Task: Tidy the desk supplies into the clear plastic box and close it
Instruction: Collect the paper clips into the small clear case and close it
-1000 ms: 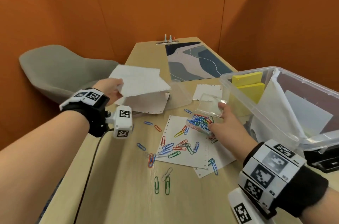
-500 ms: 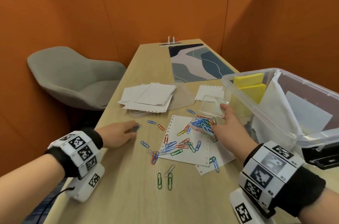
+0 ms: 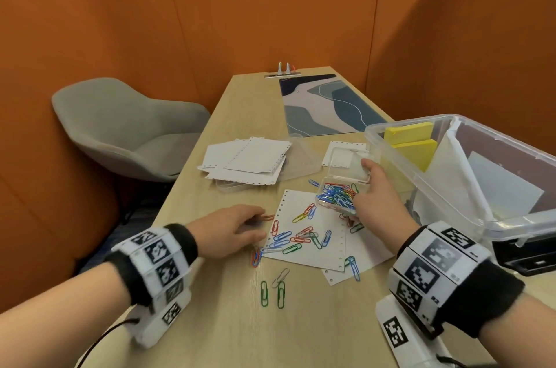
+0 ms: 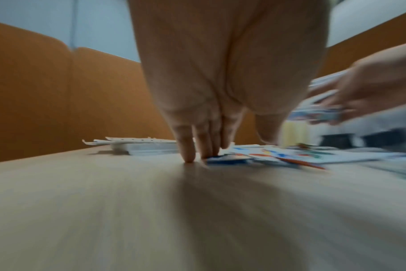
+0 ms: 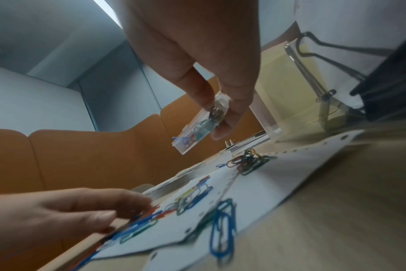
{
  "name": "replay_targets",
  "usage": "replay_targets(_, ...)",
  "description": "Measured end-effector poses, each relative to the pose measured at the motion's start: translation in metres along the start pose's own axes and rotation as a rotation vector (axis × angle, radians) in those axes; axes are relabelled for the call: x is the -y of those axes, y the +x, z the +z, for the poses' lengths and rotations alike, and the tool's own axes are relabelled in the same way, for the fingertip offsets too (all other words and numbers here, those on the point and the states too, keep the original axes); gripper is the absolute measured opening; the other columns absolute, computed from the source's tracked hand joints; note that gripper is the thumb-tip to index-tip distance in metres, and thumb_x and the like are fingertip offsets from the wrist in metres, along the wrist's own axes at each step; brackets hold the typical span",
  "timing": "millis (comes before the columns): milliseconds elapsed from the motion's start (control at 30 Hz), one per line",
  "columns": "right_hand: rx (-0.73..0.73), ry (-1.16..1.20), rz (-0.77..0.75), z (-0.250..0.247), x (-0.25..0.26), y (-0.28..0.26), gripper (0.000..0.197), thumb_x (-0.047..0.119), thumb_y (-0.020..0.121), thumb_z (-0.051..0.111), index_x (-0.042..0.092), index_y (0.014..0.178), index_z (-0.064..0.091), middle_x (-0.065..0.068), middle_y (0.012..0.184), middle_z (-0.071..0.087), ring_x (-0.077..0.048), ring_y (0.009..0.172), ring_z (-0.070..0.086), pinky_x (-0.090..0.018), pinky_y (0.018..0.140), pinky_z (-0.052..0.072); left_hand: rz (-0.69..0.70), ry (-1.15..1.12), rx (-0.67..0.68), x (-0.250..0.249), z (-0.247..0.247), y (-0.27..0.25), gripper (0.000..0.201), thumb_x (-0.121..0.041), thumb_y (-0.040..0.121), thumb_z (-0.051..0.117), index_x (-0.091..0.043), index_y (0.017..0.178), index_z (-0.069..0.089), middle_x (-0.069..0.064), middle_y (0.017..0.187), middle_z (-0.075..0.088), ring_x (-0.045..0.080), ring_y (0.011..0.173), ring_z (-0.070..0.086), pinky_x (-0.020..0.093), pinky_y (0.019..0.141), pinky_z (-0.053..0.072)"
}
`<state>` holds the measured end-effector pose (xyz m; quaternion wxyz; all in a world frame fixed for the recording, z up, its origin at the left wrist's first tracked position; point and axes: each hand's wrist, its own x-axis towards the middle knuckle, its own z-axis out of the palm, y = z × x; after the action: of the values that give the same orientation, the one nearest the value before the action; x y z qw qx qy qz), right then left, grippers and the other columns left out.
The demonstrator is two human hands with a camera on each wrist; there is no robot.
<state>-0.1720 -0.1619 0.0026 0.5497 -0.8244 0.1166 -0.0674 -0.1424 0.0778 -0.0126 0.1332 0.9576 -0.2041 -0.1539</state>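
My right hand [image 3: 365, 187] grips a small clear case [image 3: 338, 196] full of coloured paper clips, its lid standing open, just off the desk beside the big clear plastic box [image 3: 400, 175]. In the right wrist view the case [image 5: 202, 132] is pinched between thumb and fingers. My left hand [image 3: 255, 226] lies on the desk with straight fingers [image 4: 189, 155] touching loose paper clips [image 3: 301, 238] at the left edge of a white perforated sheet [image 3: 316, 256]. Yellow note pads [image 3: 409, 134] and white paper stand inside the box.
Two green clips [image 3: 272, 292] lie nearer to me on the bare desk. A stack of perforated sheets [image 3: 246, 160] rests on a clear lid at the back left. A patterned desk mat [image 3: 325, 105] lies behind, a grey chair [image 3: 126, 126] stands left, a black object [image 3: 526, 253] right.
My left hand let go of the white sheets on the back-left stack, dropped to the desk and slid right onto the loose clips. The right hand kept holding the clip case.
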Motion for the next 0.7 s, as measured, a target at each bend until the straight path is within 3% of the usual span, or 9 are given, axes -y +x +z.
replay_targets(100, -0.007, -0.006, -0.006, 0.000, 0.001, 0.002, 0.069, -0.007, 0.085, 0.040, 0.023, 0.145, 0.022, -0.007, 0.145, 0.036, -0.028, 0.124, 0.047, -0.038, 0.094, 0.048, 0.085, -0.012, -0.174, -0.008, 0.004, -0.006, 0.056, -0.045, 0.087, 0.057, -0.022, 0.136, 0.042, -0.005, 0.133, 0.049, 0.005, 0.107, 0.049, 0.007, 0.086, 0.035)
replay_targets(167, -0.006, -0.008, -0.002, 0.001, 0.000, -0.001, 0.069, -0.007, 0.085, 0.040, 0.022, 0.145, 0.022, -0.006, 0.145, 0.036, -0.028, 0.124, 0.047, -0.040, 0.097, 0.046, 0.211, 0.037, -0.143, -0.019, 0.004, 0.004, 0.067, -0.050, 0.082, 0.061, -0.026, 0.140, 0.037, -0.007, 0.142, 0.040, 0.006, 0.124, 0.040, 0.010, 0.101, 0.030)
replay_targets(233, -0.011, -0.008, 0.000, 0.003, 0.000, -0.004, 0.070, -0.008, 0.084, 0.040, 0.021, 0.145, 0.022, -0.006, 0.145, 0.036, -0.028, 0.124, 0.046, -0.041, 0.101, 0.043, 0.271, 0.065, -0.037, -0.034, 0.006, 0.021, 0.080, -0.056, 0.078, 0.062, -0.028, 0.145, 0.028, -0.006, 0.152, 0.027, 0.009, 0.139, 0.026, 0.025, 0.116, 0.021)
replay_targets(333, -0.029, -0.022, -0.004, 0.005, 0.000, -0.006, 0.070, -0.008, 0.083, 0.041, 0.020, 0.145, 0.022, -0.007, 0.144, 0.036, -0.027, 0.125, 0.045, -0.043, 0.104, 0.040, 0.288, 0.082, 0.043, -0.049, 0.011, 0.043, 0.087, -0.064, 0.072, 0.062, -0.027, 0.145, 0.030, -0.004, 0.151, 0.030, 0.013, 0.138, 0.029, 0.032, 0.116, 0.024)
replay_targets(433, -0.039, -0.032, -0.011, 0.005, 0.002, -0.007, 0.071, -0.009, 0.083, 0.041, 0.020, 0.145, 0.023, -0.007, 0.145, 0.034, -0.026, 0.125, 0.044, -0.043, 0.104, 0.040, 0.290, 0.130, 0.023, -0.053, 0.011, 0.047, 0.061, -0.047, 0.080, 0.066, -0.027, 0.134, 0.049, 0.001, 0.136, 0.046, 0.016, 0.125, 0.041, 0.024, 0.105, 0.030)
replay_targets(567, -0.021, -0.047, -0.028, 0.002, 0.002, -0.009, 0.070, -0.009, 0.084, 0.041, 0.019, 0.145, 0.022, -0.007, 0.146, 0.031, -0.023, 0.124, 0.043, -0.035, 0.101, 0.040, 0.298, 0.050, -0.045, -0.048, 0.007, 0.038, 0.025, -0.027, 0.084, 0.065, -0.023, 0.109, 0.070, 0.001, 0.110, 0.061, 0.013, 0.097, 0.056, 0.024, 0.084, 0.043)
replay_targets(700, 0.007, -0.041, -0.021, 0.000, 0.002, -0.009, 0.070, -0.010, 0.085, 0.041, 0.020, 0.146, 0.022, -0.006, 0.146, 0.031, -0.023, 0.123, 0.044, -0.031, 0.092, 0.042, 0.238, 0.045, -0.039, -0.034, -0.002, 0.022, 0.018, -0.017, 0.083, 0.063, -0.017, 0.098, 0.074, -0.002, 0.099, 0.069, 0.004, 0.079, 0.056, 0.014, 0.074, 0.045)
